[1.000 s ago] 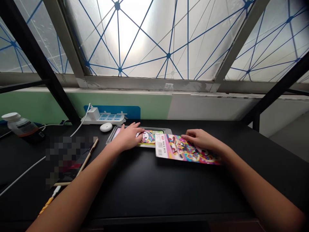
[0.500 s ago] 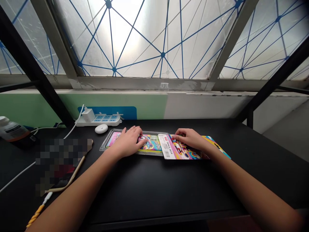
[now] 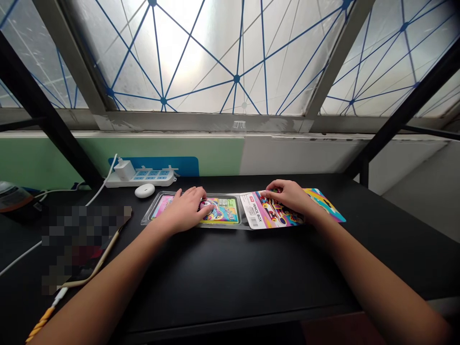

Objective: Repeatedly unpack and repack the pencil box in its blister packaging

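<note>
Here, in the head view, looking forward and down over a black desk toward a frosted window crossed with blue lines. Reaching in from the near side with two bare forearms. Laying the left hand across a brightly printed flat box, lying inside a clear plastic tray near the middle of the desk. Holding the left fingers spread and slightly bent over the box, resting rather than grasping. Resting the right hand on a colourful card marked "PENCIL BOX", overlapping the tray's right end and showing a blue and yellow part beyond the wrist. Curling the right fingers near the card's far edge, close together, being unable to tell between pinching and only pressing. Beyond the left hand, seeing a small white rounded case, just in front of a white power strip with a charger plugged in. Farther left, finding a pixelated item, hidden from description, and a partly cropped bottle.
</note>
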A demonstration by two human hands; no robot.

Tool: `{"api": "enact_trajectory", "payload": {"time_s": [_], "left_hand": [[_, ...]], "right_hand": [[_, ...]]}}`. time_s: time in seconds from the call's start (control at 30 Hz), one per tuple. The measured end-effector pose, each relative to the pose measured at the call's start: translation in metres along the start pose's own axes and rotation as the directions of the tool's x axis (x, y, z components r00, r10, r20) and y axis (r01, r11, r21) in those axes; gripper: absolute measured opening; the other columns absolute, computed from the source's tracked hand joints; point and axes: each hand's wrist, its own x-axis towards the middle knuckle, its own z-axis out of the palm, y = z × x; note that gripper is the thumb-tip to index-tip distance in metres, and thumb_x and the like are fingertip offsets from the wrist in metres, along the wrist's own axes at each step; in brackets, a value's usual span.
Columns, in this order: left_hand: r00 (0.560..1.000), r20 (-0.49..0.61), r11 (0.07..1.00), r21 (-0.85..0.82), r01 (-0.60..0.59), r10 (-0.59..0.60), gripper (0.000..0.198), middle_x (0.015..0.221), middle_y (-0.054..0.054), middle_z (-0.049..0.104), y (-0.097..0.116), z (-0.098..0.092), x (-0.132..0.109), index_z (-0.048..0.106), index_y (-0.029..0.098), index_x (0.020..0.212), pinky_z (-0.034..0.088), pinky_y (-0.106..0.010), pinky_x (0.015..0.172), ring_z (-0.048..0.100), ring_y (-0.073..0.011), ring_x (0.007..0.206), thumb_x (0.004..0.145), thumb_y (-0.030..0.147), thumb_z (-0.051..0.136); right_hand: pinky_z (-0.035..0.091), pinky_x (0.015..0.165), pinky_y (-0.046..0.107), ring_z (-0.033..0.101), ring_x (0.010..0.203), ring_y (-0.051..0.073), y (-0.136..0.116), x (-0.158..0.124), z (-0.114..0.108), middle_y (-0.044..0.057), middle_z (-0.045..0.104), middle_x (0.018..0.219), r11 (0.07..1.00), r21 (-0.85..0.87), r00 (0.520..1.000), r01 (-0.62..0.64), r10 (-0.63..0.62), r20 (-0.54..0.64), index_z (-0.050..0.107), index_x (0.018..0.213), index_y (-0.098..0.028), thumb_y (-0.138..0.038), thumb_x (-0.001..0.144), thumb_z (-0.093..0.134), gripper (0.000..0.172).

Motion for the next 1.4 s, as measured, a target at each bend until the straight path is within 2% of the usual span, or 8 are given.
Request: {"api": "enact_trajectory", "payload": {"time_s": [0.27, 0.47, 0.6, 0.77, 0.87, 0.97, 1.17, 1.4], "left_hand": [[1.000, -0.005, 1.000, -0.005, 0.024, -0.024, 0.032, 0.118, -0.010, 0.064, 0.003, -0.001, 0.000, 0.051, 0.025, 0.102, 0.024, -0.064, 0.111, 0.050, -0.0317, 0.124, 0.095, 0.054, 0.040], [0.999, -0.036, 0.998, -0.056, 0.031, -0.034, 0.029, 0.123, -0.009, 0.064, 0.010, 0.005, 0.001, 0.053, 0.025, 0.100, 0.020, -0.065, 0.113, 0.049, -0.0328, 0.127, 0.095, 0.052, 0.043], [0.997, -0.076, 0.975, -0.224, 0.005, -0.022, 0.034, 0.138, -0.008, 0.058, 0.031, 0.009, -0.002, 0.052, 0.026, 0.120, 0.017, -0.061, 0.117, 0.042, -0.0325, 0.137, 0.096, 0.049, 0.046], [0.987, -0.125, 0.779, -0.627, 0.001, -0.102, 0.041, 0.136, -0.006, 0.060, 0.041, 0.003, -0.001, 0.055, 0.026, 0.124, 0.039, -0.044, 0.108, 0.055, -0.0278, 0.124, 0.095, 0.054, 0.049], [0.953, -0.263, 0.638, -0.762, -0.108, -0.153, 0.035, 0.126, -0.007, 0.066, 0.026, -0.004, 0.005, 0.060, 0.022, 0.112, 0.043, -0.037, 0.104, 0.057, -0.0257, 0.123, 0.095, 0.051, 0.051], [0.903, -0.338, 0.608, -0.785, -0.115, -0.265, 0.033, 0.121, -0.007, 0.069, 0.003, -0.009, 0.012, 0.062, 0.021, 0.102, 0.040, -0.038, 0.106, 0.057, -0.0258, 0.124, 0.094, 0.052, 0.053], [0.873, -0.145, 0.267, -0.964, -0.018, -0.466, 0.044, 0.122, -0.013, 0.070, -0.018, 0.007, 0.021, 0.058, 0.020, 0.098, 0.044, -0.045, 0.103, 0.061, -0.0276, 0.121, 0.092, 0.061, 0.044], [0.866, -0.140, 0.198, -0.979, -0.049, -0.480, 0.056, 0.123, -0.014, 0.071, -0.015, 0.012, 0.021, 0.055, 0.022, 0.100, 0.046, -0.043, 0.101, 0.061, -0.0269, 0.123, 0.092, 0.072, 0.032]], "right_hand": [[0.045, 0.064, 0.031, 0.064, 0.076, 0.022, 0.004, -0.001, -0.003, 0.004, 0.073, 0.083, 1.000, -0.015, 0.999, -0.018, 0.017, -0.027, 0.073, 0.085, -0.024, -0.064, 0.078, 0.065, 0.041], [0.044, 0.062, 0.031, 0.063, 0.073, 0.022, -0.026, -0.009, 0.018, 0.004, 0.073, 0.081, 0.999, 0.021, 0.999, -0.037, 0.036, 0.040, 0.070, 0.083, -0.024, -0.063, 0.082, 0.061, 0.040], [0.044, 0.061, 0.031, 0.063, 0.069, 0.020, -0.046, -0.015, 0.036, 0.004, 0.073, 0.085, 0.997, 0.060, 0.996, -0.038, 0.033, 0.086, 0.066, 0.086, -0.024, -0.061, 0.086, 0.057, 0.039], [0.043, 0.062, 0.030, 0.064, 0.075, 0.021, -0.047, -0.014, 0.036, 0.004, 0.072, 0.084, 0.997, 0.038, 0.990, -0.071, 0.066, 0.127, 0.066, 0.086, -0.024, -0.062, 0.086, 0.056, 0.040], [0.043, 0.064, 0.030, 0.063, 0.078, 0.022, -0.037, -0.011, 0.028, 0.004, 0.072, 0.086, 0.997, 0.022, 0.985, -0.074, 0.070, 0.160, 0.067, 0.087, -0.024, -0.062, 0.086, 0.055, 0.040], [0.044, 0.064, 0.030, 0.064, 0.080, 0.023, -0.023, -0.009, 0.016, 0.004, 0.072, 0.089, 0.999, 0.029, 0.975, -0.045, 0.038, 0.220, 0.068, 0.090, -0.024, -0.064, 0.085, 0.056, 0.042], [0.051, 0.080, 0.035, 0.066, 0.099, 0.028, 0.001, -0.006, -0.006, 0.007, 0.071, 0.111, 0.998, 0.054, 0.931, -0.012, -0.008, 0.364, 0.064, 0.116, -0.025, -0.067, 0.075, 0.068, 0.059], [0.046, 0.102, 0.041, 0.056, 0.124, 0.033, -0.013, 0.005, 0.007, 0.012, 0.059, 0.136, 0.997, 0.045, 0.932, 0.062, -0.074, 0.354, 0.055, 0.135, -0.025, -0.066, 0.073, 0.070, 0.076]]}}
